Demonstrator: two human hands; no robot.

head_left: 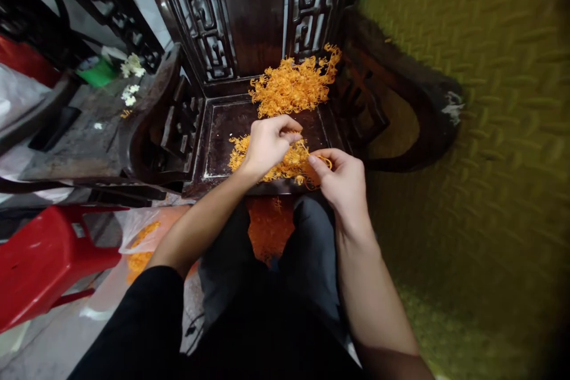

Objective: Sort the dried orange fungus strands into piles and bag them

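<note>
As the right hand (345, 183) pinches an orange strand (328, 161), crosswise, curving rightward, left hand (269, 139) pinched, hold unclear

2 orange heaps (291, 89) — loose, curly

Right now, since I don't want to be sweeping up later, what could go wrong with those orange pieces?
The near orange pile lies by the front edge of the seat, so a careless brush might send bits off. The orange strand at the right hand is close to that pile and could snag. The back heap lies just behind; the two might mix.
</note>
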